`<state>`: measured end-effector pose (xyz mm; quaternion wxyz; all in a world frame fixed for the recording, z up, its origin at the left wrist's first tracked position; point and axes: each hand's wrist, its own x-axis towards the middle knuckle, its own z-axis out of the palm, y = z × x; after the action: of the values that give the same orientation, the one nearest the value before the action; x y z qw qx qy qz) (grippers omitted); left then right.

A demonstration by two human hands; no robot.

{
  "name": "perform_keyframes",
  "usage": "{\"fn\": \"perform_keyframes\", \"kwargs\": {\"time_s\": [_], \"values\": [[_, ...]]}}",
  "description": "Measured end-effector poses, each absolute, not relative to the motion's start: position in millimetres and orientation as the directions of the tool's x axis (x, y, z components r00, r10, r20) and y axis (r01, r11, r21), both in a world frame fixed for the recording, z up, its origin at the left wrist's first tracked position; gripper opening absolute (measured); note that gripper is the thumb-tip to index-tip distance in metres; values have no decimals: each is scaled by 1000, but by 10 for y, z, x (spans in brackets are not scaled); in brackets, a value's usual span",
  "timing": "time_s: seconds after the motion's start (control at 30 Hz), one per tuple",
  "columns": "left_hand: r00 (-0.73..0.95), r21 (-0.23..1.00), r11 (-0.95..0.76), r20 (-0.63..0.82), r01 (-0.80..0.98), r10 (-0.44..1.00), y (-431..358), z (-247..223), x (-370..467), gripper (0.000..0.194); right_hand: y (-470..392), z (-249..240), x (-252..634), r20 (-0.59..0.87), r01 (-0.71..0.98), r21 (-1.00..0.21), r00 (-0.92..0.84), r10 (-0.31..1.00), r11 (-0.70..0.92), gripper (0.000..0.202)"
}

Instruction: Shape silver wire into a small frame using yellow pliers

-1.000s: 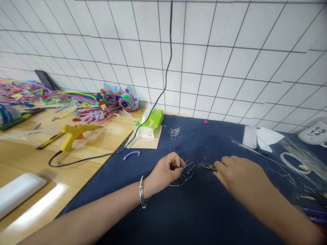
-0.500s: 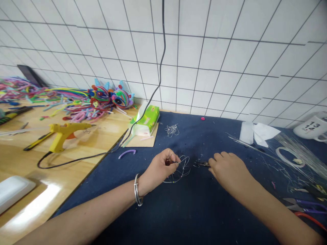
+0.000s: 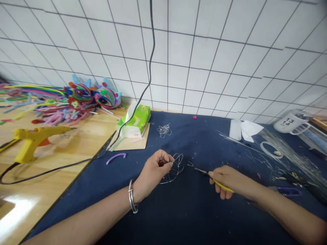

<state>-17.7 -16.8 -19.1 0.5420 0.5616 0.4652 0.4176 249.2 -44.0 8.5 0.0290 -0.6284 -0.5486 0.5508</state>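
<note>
My left hand [image 3: 154, 168] pinches a looped wire frame [image 3: 178, 170] of thin silvery wire, its curves spreading out to the right of the fingertips. Part of the frame is hidden behind the hand. My right hand [image 3: 224, 180] is closed round pliers [image 3: 203, 172] with yellow handles, their dark nose pointing left toward the frame without touching it. Between the plier tip and the frame, a small bent wire piece [image 3: 190, 164] lies on the dark blue cloth [image 3: 178, 211].
A tangle of wire [image 3: 165, 130] and a green tissue pack [image 3: 139, 119] lie farther back. On the left are a yellow glue gun [image 3: 33, 137] and colourful pipe cleaners [image 3: 51, 109]. Straight wires [image 3: 283, 153], purple-handled scissors [image 3: 288, 191] and a white mug [image 3: 288, 123] are at right.
My right hand has turned, so the yellow plier handle now shows, and it has moved slightly down. The bent wire piece now lies apart from the plier tip. The camera view has shifted right.
</note>
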Motion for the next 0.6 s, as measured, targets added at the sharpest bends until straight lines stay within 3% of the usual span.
{"fn": "perform_keyframes", "kwargs": {"time_s": [0.33,0.47,0.6], "values": [[230,998,28,-41,61,972,-161,-159,-213,10,-329,88,2287,-697,666,-595,-148,701,-451,51],[228,998,18,-30,55,973,-153,-151,-218,9,-338,105,2266,-611,773,-560,-141,779,-299,50],[223,998,9,-22,58,975,-152,-160,-220,9,-430,193,2276,-294,912,-402,-205,934,74,42]]}}
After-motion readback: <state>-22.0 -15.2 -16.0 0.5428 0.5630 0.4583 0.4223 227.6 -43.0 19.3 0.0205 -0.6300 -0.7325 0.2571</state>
